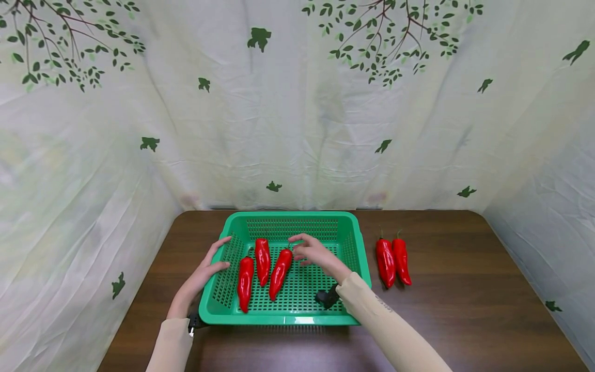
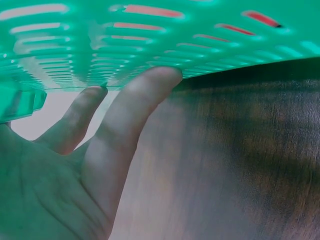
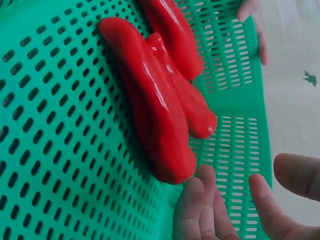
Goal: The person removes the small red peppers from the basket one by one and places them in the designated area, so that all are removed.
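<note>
A green plastic basket [image 1: 288, 320] with slotted walls stands on the table and holds three red chili peppers: a left one [image 1: 245, 284], a middle one [image 1: 262, 261] and a right one [image 1: 281, 274]. My left hand [image 1: 204, 271] is at the basket's left side; its straight thumb [image 2: 132, 120] and a finger rest against the outer wall in the left wrist view. Inside the basket, my right hand [image 1: 316, 253] hovers with loosely spread fingers by the upper end of the right chili pepper [image 3: 150, 100]. Nothing is between those fingers.
Two more red chili peppers, one on the left [image 1: 385, 262] and one on the right [image 1: 402, 261], lie side by side on the brown wooden table [image 1: 465, 289], right of the basket. A pale leaf-printed curtain [image 1: 302, 129] hangs behind and along both sides.
</note>
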`<state>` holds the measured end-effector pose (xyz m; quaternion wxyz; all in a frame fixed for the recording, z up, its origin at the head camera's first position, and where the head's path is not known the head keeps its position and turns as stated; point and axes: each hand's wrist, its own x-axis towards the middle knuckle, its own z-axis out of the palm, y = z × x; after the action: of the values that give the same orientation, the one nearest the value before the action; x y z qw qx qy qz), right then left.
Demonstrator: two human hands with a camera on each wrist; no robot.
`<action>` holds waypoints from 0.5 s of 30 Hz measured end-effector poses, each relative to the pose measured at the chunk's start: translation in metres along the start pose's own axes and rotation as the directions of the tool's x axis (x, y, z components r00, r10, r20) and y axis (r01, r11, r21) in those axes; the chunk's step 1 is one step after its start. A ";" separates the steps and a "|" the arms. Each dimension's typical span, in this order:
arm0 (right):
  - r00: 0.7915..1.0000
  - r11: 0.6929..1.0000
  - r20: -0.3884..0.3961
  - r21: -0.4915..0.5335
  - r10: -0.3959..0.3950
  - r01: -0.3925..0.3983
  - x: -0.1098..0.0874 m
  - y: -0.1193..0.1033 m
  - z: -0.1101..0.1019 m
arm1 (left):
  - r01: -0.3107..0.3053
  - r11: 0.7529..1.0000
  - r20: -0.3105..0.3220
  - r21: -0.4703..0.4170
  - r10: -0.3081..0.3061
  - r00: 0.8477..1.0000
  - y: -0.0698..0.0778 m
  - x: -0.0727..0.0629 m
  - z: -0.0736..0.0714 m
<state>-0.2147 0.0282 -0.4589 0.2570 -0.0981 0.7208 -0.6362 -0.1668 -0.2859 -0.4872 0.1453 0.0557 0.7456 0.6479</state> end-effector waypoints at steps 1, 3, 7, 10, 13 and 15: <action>1.000 1.000 0.002 0.000 -0.001 0.001 0.001 0.001 0.000 | 0.001 1.000 -0.001 0.000 -0.001 1.000 0.000 0.000 0.000; 1.000 1.000 0.009 0.002 0.002 -0.002 0.001 0.004 0.001 | 0.001 1.000 -0.002 -0.001 -0.001 1.000 0.000 0.000 0.000; 1.000 1.000 0.018 -0.003 0.011 -0.011 0.003 0.007 0.003 | 0.003 1.000 0.000 0.000 -0.003 1.000 -0.001 0.000 0.000; 0.999 1.000 0.022 -0.020 0.025 -0.025 0.005 0.008 0.004 | -0.001 1.000 -0.001 0.005 0.001 1.000 -0.001 0.000 0.000; 0.999 0.999 0.035 -0.025 0.041 -0.040 0.007 0.009 0.004 | -0.005 1.000 -0.002 0.010 0.005 1.000 -0.001 0.000 0.000; 0.997 0.998 0.049 -0.022 0.053 -0.052 0.008 0.009 0.005 | -0.006 1.000 -0.002 0.013 0.006 1.000 -0.001 0.000 0.000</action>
<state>-0.2173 0.0217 -0.4697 0.2905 -0.0978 0.7231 -0.6190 -0.1666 -0.2858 -0.4882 0.1422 0.0581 0.7497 0.6437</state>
